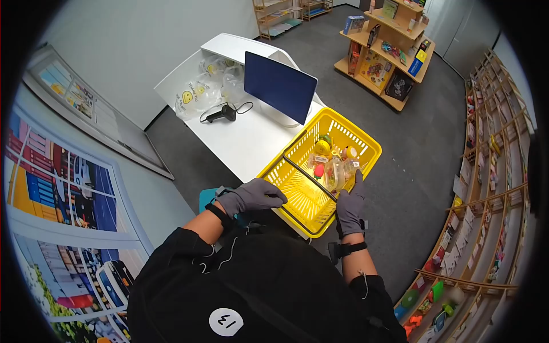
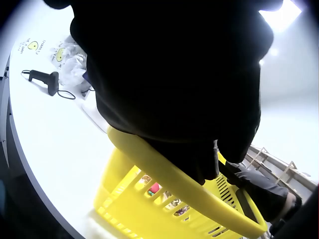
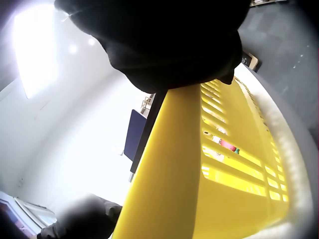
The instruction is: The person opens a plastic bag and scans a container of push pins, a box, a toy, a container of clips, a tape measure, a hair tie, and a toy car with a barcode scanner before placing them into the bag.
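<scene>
Yellow basket (image 1: 303,203) stands at right edge of white bench (image 1: 240,148), just beside screen (image 1: 279,87), long axis running away from person toward far right. Right hand (image 1: 350,208) grips rim along basket's right long side. Left hand (image 1: 250,197) lies at near short rim, fingers bent; cannot tell whether they hold it. Small goods (image 1: 335,171) sit in basket's far half, ahead of both hands, right hand nearer, left beyond black handle (image 1: 311,178).
</scene>
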`<state>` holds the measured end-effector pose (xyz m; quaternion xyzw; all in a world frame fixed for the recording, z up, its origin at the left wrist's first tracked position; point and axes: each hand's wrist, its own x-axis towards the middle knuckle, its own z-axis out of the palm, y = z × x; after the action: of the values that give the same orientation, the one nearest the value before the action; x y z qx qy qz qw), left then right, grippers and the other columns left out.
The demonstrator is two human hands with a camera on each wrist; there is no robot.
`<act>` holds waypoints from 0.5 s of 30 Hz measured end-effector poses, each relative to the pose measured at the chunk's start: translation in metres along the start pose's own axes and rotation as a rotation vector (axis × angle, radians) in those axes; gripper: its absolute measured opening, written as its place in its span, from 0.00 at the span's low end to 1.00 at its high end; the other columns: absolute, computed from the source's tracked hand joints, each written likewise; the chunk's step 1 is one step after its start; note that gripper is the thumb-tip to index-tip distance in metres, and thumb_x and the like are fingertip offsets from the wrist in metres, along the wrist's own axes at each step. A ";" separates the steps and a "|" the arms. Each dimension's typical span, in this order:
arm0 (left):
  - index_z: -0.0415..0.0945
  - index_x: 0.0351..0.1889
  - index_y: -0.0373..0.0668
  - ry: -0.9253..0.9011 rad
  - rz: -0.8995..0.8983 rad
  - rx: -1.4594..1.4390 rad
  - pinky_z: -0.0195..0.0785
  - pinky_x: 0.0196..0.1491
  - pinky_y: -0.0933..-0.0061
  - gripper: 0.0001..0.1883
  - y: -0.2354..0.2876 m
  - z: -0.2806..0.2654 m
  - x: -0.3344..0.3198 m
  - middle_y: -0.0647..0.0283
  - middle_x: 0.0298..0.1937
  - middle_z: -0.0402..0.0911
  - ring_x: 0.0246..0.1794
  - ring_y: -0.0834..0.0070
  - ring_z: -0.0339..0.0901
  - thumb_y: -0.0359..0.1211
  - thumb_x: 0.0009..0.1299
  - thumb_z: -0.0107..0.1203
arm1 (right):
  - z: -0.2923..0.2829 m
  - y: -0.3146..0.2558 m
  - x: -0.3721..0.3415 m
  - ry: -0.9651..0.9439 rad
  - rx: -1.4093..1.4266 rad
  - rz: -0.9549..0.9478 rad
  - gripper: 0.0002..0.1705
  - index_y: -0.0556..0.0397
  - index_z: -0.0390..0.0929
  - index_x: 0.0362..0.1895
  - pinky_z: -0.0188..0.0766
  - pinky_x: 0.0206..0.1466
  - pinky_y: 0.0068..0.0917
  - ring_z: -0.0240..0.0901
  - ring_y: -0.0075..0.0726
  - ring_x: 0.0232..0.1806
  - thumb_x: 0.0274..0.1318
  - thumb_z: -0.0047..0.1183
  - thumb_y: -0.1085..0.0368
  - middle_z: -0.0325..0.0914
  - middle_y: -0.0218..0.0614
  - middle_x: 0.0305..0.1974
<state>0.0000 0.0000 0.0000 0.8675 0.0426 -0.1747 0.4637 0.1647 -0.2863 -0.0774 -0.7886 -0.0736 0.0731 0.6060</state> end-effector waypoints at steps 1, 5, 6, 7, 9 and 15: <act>0.92 0.53 0.41 -0.007 -0.026 -0.040 0.80 0.57 0.73 0.17 -0.005 -0.005 -0.002 0.61 0.46 0.94 0.45 0.75 0.89 0.42 0.75 0.67 | 0.007 0.000 -0.001 0.011 0.000 -0.038 0.49 0.57 0.59 0.86 0.64 0.82 0.39 0.69 0.54 0.79 0.58 0.51 0.79 0.69 0.57 0.80; 0.92 0.54 0.40 -0.067 -0.066 -0.128 0.80 0.58 0.72 0.17 -0.006 -0.006 0.012 0.61 0.47 0.94 0.46 0.76 0.89 0.41 0.75 0.67 | -0.005 0.008 0.004 0.066 -0.013 -0.097 0.46 0.61 0.62 0.84 0.65 0.81 0.39 0.70 0.54 0.78 0.58 0.50 0.80 0.69 0.57 0.79; 0.92 0.54 0.40 -0.084 -0.063 -0.134 0.80 0.58 0.72 0.17 -0.007 -0.010 0.012 0.61 0.47 0.94 0.47 0.77 0.89 0.41 0.75 0.67 | -0.002 0.008 0.002 0.072 -0.010 -0.094 0.46 0.62 0.62 0.84 0.66 0.81 0.39 0.71 0.53 0.78 0.58 0.49 0.80 0.69 0.56 0.79; 0.92 0.54 0.40 -0.099 -0.056 -0.147 0.79 0.59 0.73 0.17 -0.007 -0.013 0.014 0.61 0.48 0.94 0.48 0.77 0.88 0.41 0.75 0.67 | -0.002 0.009 0.002 0.077 -0.015 -0.096 0.45 0.62 0.63 0.83 0.66 0.81 0.40 0.71 0.53 0.78 0.58 0.49 0.81 0.70 0.55 0.79; 0.92 0.54 0.40 -0.143 -0.080 -0.168 0.79 0.60 0.73 0.17 -0.006 -0.024 0.018 0.61 0.49 0.94 0.49 0.77 0.88 0.41 0.76 0.66 | 0.001 0.018 0.003 0.101 -0.015 -0.110 0.45 0.63 0.63 0.83 0.67 0.79 0.40 0.73 0.53 0.76 0.58 0.50 0.81 0.71 0.56 0.77; 0.91 0.54 0.38 -0.177 -0.035 -0.189 0.78 0.59 0.74 0.13 0.001 -0.089 0.020 0.65 0.50 0.93 0.50 0.80 0.86 0.34 0.79 0.62 | 0.011 0.025 0.004 0.146 0.129 -0.078 0.42 0.60 0.67 0.82 0.68 0.79 0.38 0.73 0.49 0.76 0.60 0.51 0.79 0.73 0.55 0.77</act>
<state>0.0420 0.0705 0.0390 0.8003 0.0329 -0.2541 0.5421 0.1670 -0.2812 -0.1048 -0.7477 -0.0549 -0.0036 0.6618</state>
